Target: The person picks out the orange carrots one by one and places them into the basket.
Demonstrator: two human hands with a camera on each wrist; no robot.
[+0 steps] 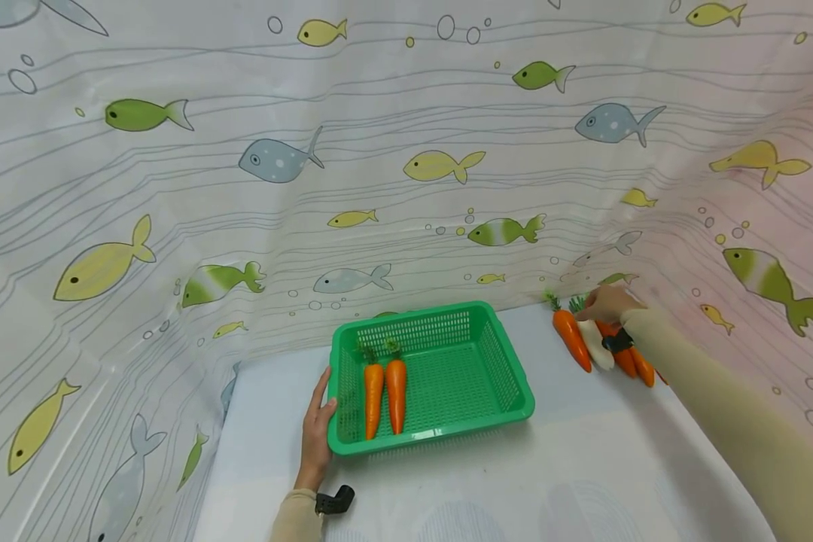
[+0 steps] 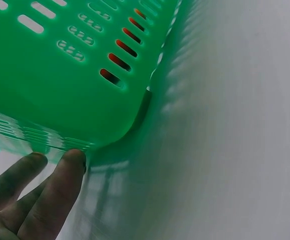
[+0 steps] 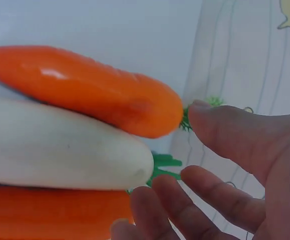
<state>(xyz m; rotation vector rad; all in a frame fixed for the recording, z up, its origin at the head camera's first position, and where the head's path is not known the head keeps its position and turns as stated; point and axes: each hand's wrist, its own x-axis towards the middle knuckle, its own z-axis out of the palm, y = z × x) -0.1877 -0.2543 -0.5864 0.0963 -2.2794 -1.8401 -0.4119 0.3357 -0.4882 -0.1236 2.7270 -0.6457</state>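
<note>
A green plastic basket (image 1: pixel 433 434) sits on the table, with two carrots (image 1: pixel 374 395) lying side by side at its left end. My left hand (image 1: pixel 315 433) rests against the basket's left side, its extended fingers (image 2: pixel 59 192) touching the outer wall in the left wrist view. At the far right, my right hand (image 1: pixel 607 303) hovers over the leafy end of a white radish (image 3: pixel 59 145). Thumb and fingers are apart with nothing between them. One carrot (image 3: pixel 99 90) lies beside the radish, and more carrots (image 1: pixel 644 370) lie on its other side, partly hidden by the hand and wrist.
A curtain (image 1: pixel 379 188) printed with fish surrounds the white table (image 1: pixel 447 489) at the back and both sides. The vegetable group lies close to the back right corner, near the curtain. White tabletop lies between the basket and that group.
</note>
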